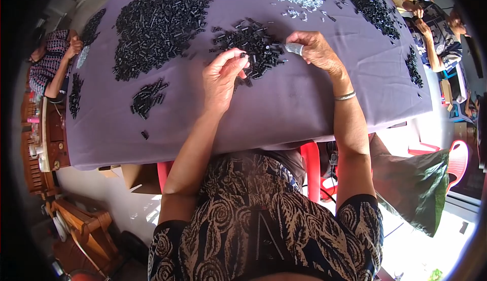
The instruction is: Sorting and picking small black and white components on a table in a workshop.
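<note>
Over the purple tablecloth (294,118) in the head view, one large black heap (162,27), one central black heap (264,60) and one small black heap (148,98) are spread, their pieces too many to be counted. The cloth is creased; one red plastic chair (457,161) is seen at right on a sunlit floor. One short, dark, cylindrical piece (244,55) is clamped between thumb and finger of the left hand (223,78), above the central heap. At the right hand's fingertips, whether the silvery strip (294,48) is gripped cannot be told.
</note>
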`<state>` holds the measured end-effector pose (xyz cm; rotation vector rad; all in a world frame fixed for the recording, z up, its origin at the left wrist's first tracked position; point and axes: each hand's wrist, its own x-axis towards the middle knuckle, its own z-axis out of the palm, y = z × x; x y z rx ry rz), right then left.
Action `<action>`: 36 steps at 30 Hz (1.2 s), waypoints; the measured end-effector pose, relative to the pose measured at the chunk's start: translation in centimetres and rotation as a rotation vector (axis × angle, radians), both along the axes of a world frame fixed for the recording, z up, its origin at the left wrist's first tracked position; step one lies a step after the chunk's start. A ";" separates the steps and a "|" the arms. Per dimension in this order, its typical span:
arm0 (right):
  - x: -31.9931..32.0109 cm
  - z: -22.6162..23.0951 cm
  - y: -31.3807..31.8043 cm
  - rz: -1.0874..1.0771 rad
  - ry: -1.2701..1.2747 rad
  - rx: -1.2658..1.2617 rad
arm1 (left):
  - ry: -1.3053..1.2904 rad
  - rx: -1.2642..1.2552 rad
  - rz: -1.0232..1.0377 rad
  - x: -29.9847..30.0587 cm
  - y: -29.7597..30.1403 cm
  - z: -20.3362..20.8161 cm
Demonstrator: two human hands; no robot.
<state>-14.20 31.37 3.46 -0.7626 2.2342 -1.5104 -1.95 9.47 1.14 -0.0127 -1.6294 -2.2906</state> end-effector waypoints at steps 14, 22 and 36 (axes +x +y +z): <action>-0.3 -1.0 -0.3 0.024 0.105 -0.064 | 0.013 0.006 -0.015 -0.1 0.1 -0.4; -0.4 -0.6 0.2 0.215 0.061 0.129 | -0.001 -0.001 -0.034 -0.1 0.0 -0.6; 0.5 -1.0 -0.8 0.222 0.071 0.076 | -0.031 0.018 -0.027 0.0 0.2 -0.3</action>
